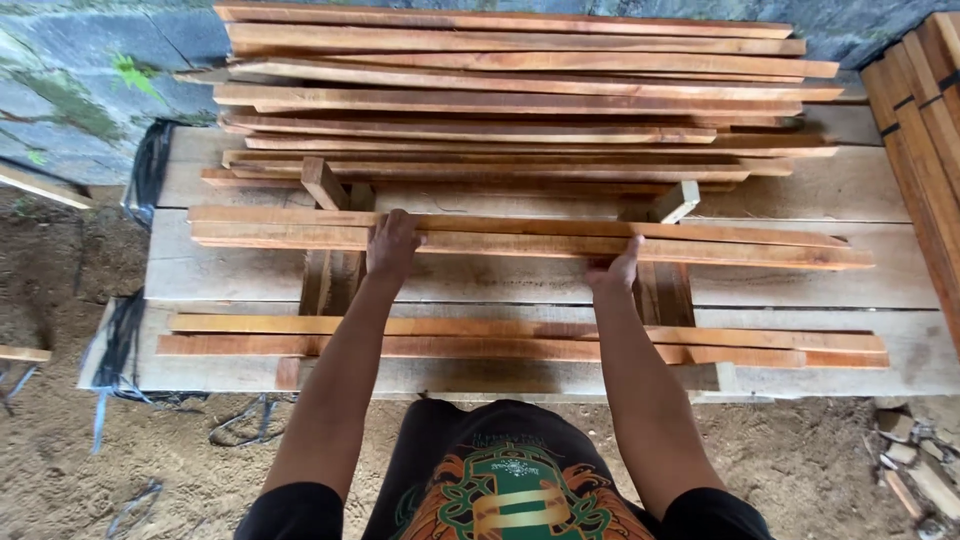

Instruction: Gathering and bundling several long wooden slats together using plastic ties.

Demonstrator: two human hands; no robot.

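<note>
Two long reddish-brown wooden slats [520, 238] lie side by side across short cross blocks on a pale plank platform [830, 190]. My left hand [391, 246] grips the nearer slat left of its middle, fingers curled over its far edge. My right hand [615, 270] holds the same slat right of the middle. Closer to me lies another pair of slats [520, 338]. Beyond my hands a stack of similar slats [520, 100] is piled in several layers.
A second bundle of slats [925, 130] leans in at the right edge. Short wooden support blocks [325, 185] stand under the slats. Black strapping [125, 330] hangs off the platform's left end. Sandy ground and a concrete block wall surround the platform; rubble lies at lower right.
</note>
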